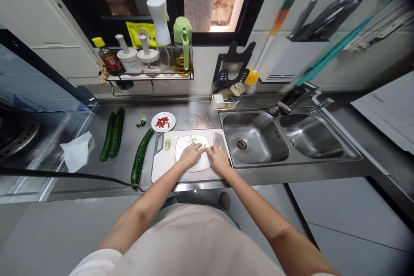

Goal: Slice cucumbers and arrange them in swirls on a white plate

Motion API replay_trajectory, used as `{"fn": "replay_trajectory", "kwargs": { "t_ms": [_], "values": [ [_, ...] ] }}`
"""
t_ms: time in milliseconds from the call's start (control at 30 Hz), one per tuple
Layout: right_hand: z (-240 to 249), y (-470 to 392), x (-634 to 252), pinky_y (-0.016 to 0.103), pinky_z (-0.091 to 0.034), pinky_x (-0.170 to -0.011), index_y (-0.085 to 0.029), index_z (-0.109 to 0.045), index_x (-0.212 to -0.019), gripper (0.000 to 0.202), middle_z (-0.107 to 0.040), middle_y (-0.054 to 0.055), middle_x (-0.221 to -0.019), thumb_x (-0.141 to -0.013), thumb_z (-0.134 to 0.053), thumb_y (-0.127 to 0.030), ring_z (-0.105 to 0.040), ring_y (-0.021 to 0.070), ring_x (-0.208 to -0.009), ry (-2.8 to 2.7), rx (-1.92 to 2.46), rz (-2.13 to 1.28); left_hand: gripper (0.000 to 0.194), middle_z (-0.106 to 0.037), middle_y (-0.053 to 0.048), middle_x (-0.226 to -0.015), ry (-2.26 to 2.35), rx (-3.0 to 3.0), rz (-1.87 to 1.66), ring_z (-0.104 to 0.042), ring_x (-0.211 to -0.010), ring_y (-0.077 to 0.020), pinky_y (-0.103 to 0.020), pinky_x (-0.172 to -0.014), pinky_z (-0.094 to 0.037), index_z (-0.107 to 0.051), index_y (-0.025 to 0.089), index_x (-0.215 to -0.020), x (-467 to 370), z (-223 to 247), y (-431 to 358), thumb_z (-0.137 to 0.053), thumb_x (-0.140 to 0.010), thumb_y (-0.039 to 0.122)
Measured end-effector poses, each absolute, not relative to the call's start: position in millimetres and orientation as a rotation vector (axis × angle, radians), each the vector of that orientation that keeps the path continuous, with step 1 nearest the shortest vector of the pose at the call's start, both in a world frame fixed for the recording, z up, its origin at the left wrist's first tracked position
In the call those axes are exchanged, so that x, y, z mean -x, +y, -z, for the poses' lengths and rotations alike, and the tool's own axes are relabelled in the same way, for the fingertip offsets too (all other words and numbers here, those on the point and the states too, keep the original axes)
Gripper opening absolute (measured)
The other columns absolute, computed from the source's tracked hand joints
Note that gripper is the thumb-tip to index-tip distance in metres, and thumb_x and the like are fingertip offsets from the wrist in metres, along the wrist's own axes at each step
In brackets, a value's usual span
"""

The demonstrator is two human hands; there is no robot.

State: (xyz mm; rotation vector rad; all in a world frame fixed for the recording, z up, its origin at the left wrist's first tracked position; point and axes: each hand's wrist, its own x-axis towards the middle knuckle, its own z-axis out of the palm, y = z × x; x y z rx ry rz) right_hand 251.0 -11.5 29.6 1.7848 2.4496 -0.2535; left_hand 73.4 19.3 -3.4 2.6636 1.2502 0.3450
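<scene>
Both hands are over a white, square-cornered plate [181, 160] on a white cutting board [161, 168]. My left hand [190, 156] has its fingers stretched over the plate, tips close to my right hand. My right hand [218, 159] pinches a thin cucumber slice [207, 147] at the plate's right side. More curved cucumber slices [192, 139] lie at the plate's far edge. A short stack of cucumber slices [167, 145] sits on the board's left. A knife [219, 139] lies along the board's right side, partly hidden by my right hand.
One whole cucumber [142, 155] lies left of the board, two cucumbers [112, 134] farther left. A small plate of red pieces [163, 122] and cucumber scraps [141, 120] are behind. A double sink [255, 138] is on the right, a white cloth [76, 151] far left, a bottle rack [150, 76] above.
</scene>
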Motion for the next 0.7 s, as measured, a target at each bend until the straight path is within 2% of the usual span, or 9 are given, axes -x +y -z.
{"fn": "replay_trajectory", "kwargs": {
  "t_ms": [300, 467, 700],
  "values": [
    [-27.5, -13.0, -254.9, 0.031, -0.035, -0.080, -0.025, -0.046, -0.139, 0.043, -0.053, 0.013, -0.115, -0.099, -0.032, -0.030, -0.043, 0.0245, -0.104, 2.484, -1.815, 0.270, 0.037, -0.060, -0.008, -0.126, 1.084, -2.657, -0.438, -0.052, -0.110, -0.0212, -0.038, -0.094, -0.049, -0.061, 0.023, -0.123, -69.8, 2.7, 19.2, -0.049, -0.089, 0.021],
    [-25.6, -20.6, -253.5, 0.031, -0.035, -0.081, -0.022, -0.054, -0.131, 0.039, -0.054, 0.013, -0.115, -0.097, -0.034, -0.027, -0.043, 0.0249, -0.105, 2.459, -1.898, 0.257, 0.037, -0.059, -0.008, -0.130, 1.054, -2.653, -0.454, -0.050, -0.115, -0.0222, -0.040, -0.095, -0.048, -0.062, 0.023, -0.123, -68.2, 3.6, 21.4, -0.051, -0.088, 0.022],
    [-25.3, -25.1, -244.5, 0.033, -0.037, -0.084, -0.019, -0.058, -0.123, 0.036, -0.054, 0.014, -0.117, -0.096, -0.034, -0.028, -0.042, 0.0262, -0.109, 2.416, -1.921, 0.253, 0.034, -0.061, -0.007, -0.128, 1.028, -2.682, -0.472, -0.052, -0.111, -0.0214, -0.038, -0.092, -0.050, -0.064, 0.022, -0.119, -70.3, 5.8, 24.4, -0.050, -0.089, 0.022]
  ]
}}
